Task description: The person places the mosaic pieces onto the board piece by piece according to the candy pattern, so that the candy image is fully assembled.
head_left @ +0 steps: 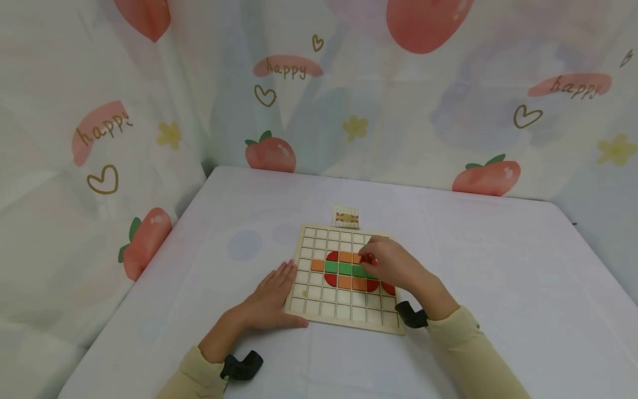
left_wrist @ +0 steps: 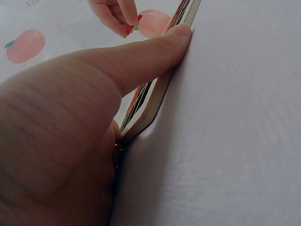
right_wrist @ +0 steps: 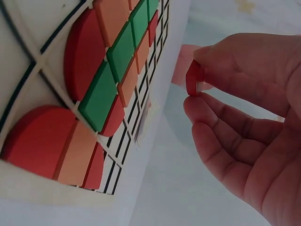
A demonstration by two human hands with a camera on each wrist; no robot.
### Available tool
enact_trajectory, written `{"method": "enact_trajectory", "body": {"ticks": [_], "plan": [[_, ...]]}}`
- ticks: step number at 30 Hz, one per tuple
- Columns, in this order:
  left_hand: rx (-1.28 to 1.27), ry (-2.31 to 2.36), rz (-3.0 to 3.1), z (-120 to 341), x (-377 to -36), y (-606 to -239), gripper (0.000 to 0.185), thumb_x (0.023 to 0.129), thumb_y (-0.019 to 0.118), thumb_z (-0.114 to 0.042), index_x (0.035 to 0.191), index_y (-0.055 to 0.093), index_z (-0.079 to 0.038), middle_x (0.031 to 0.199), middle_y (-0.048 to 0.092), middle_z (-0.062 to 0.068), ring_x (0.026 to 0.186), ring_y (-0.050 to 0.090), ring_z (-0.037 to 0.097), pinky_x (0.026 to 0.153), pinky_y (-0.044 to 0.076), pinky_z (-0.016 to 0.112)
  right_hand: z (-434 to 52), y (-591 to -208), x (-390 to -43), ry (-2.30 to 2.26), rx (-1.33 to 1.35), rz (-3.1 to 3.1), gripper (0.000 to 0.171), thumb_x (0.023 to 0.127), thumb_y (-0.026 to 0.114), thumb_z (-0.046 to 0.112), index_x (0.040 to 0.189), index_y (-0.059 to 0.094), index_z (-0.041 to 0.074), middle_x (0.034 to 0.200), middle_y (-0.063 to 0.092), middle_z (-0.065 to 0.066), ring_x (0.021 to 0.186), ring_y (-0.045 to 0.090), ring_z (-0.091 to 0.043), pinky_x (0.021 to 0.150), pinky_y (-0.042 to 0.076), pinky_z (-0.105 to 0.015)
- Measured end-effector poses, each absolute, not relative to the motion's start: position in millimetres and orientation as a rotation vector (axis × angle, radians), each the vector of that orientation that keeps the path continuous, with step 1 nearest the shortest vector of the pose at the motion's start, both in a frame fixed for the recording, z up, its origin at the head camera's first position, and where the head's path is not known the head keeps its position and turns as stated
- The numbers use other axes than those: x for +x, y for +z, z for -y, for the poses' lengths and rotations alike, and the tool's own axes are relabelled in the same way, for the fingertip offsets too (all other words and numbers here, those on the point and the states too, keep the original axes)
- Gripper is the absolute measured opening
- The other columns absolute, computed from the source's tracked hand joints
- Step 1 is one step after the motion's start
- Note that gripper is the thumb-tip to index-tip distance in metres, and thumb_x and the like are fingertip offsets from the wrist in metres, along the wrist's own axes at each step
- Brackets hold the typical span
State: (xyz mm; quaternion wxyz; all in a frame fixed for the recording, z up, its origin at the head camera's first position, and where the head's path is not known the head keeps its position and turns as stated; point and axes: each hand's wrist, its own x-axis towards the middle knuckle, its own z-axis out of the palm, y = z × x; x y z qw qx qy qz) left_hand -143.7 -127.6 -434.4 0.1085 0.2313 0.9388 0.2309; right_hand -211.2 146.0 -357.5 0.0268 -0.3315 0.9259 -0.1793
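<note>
Pinching a small red piece (right_wrist: 194, 77) between thumb and forefinger, my right hand (head_left: 394, 266) hovers over the upper right part of the wooden grid board (head_left: 344, 310); that grip is clamped on the piece, seen edge-on in the right wrist view. The piece sits above the right end of the coloured pattern, just off the board surface as far as I can tell.

My left hand (head_left: 271, 299) lies flat on the counter (head_left: 498, 288) against the board's left edge, fingers straight and together, grip apart and holding nothing. In the left wrist view the thumb (left_wrist: 155, 52) presses along the board's side.

The board lies near the middle of the counter, closer to the front edge. Its cells hold a row of green squares (head_left: 345, 269) flanked by orange squares (head_left: 351, 283) and red rounded pieces (head_left: 331, 279).

A small pattern card (head_left: 345, 217) stands just beyond the board's far edge. A printed curtain (head_left: 448, 111) hangs behind the counter's far edge.
</note>
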Motion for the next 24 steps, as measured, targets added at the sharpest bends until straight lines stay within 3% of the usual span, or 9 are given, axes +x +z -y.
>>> {"method": "enact_trajectory", "body": {"ticks": [24], "plan": [[0.666,0.647,-2.745,129.1,-147.3,-437.3,0.115,0.071,0.055,-0.072,0.147,0.002,-0.004,0.153,-0.004,0.007,0.138,-0.008,0.017,0.108,0.003,0.04,-100.8,-363.8,-235.7,-0.621,-1.227,-2.703,0.008,0.082,0.067,0.004,0.089,0.072,0.004,0.077,0.059,0.002,0.074,0.051,-0.016,0.062,0.044,-0.024]]}}
